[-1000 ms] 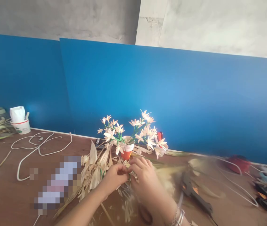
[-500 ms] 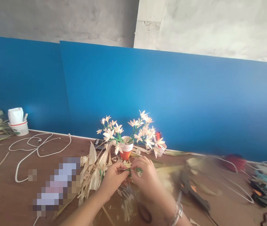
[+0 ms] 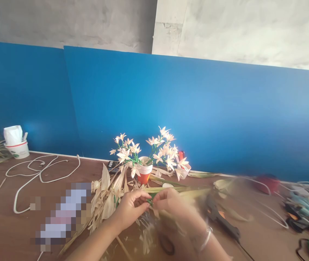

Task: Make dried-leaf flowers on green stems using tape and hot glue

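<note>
My left hand [image 3: 128,209] and my right hand [image 3: 174,207] meet fingertip to fingertip above the brown table [image 3: 13,232]. Both pinch a small green-wrapped piece [image 3: 151,200] between them. The right hand is smeared by motion and wears a silver bangle [image 3: 206,238]. Under and left of the hands lies a heap of dried pale leaves [image 3: 109,201]. Just behind stands an orange and white paper cup [image 3: 144,174] holding cream handmade flowers [image 3: 149,152] on green stems.
A black glue gun [image 3: 221,221] lies right of my hands. White cables [image 3: 37,174] loop at the left, near a white cup [image 3: 17,146]. Tools and wires [image 3: 304,214] crowd the right edge. A blue board [image 3: 198,116] backs the table. Scissors [image 3: 167,244] lie near my right wrist.
My hands have sunk slightly and drawn nearer to me, still pinching the green piece. The view has drifted a little rightwards.
</note>
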Demonstrator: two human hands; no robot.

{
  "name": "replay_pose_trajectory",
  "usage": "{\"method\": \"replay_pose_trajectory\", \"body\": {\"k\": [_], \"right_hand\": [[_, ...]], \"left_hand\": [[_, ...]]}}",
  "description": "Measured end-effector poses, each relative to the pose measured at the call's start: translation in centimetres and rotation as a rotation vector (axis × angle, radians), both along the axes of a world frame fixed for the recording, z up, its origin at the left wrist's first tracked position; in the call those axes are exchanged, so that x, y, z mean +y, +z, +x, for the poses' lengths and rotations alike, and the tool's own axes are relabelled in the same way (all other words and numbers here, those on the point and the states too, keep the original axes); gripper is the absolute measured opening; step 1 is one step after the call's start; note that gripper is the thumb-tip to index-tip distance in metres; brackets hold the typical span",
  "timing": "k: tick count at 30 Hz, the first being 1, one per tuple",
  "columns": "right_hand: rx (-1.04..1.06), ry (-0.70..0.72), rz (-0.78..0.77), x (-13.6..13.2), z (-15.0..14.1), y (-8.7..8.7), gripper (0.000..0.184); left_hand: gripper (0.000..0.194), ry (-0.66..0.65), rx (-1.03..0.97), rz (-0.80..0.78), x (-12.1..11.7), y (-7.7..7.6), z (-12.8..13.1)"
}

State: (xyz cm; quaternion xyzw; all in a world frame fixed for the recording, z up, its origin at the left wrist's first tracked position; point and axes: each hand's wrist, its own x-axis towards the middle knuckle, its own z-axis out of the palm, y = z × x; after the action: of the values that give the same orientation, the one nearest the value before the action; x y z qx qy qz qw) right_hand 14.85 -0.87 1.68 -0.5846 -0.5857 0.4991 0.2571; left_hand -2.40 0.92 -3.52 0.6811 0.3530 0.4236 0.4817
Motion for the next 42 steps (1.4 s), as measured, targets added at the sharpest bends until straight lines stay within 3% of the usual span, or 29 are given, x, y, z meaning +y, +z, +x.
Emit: {"method": "replay_pose_trajectory", "body": {"k": [5,10,13,19,23,30,35,42], "right_hand": [[0.050,0.027,-0.029,-0.1,0.1,0.5,0.008],[-0.079,-0.005,0.052,-0.4,-0.2,0.5,0.012],[-0.193,0.013,0.246,-0.5,-0.5,0.0,0.020],[-0.470,-0.009,0.784,-0.9,-1.5,-1.1,0.034],[-0.643,0.020,0.951,-0.9,-2.2,-1.7,0.034],[-0.623,-0.045,1.106,-0.3,-2.7,-2.7,0.014],[-0.587,-0.071,1.151,-0.4,-2.6,-2.5,0.011],[-0.545,-0.122,1.174,-0.3,-2.6,-2.7,0.012]], "left_hand": [[0.009,-0.011,0.052,0.037,0.0,0.2,-0.2],[0.004,0.004,-0.006,-0.141,-0.4,0.4,0.1],[0.004,0.049,-0.046,-0.218,-0.4,0.4,0.4],[0.010,0.145,-0.109,-0.338,0.0,0.6,0.8],[0.014,0.177,-0.194,-0.492,0.0,0.8,0.9],[0.015,0.152,-0.413,-0.656,-0.4,1.0,0.7],[0.014,0.135,-0.533,-0.748,-0.5,1.5,0.6],[0.010,0.099,-0.591,-0.756,-0.5,1.2,0.8]]}}
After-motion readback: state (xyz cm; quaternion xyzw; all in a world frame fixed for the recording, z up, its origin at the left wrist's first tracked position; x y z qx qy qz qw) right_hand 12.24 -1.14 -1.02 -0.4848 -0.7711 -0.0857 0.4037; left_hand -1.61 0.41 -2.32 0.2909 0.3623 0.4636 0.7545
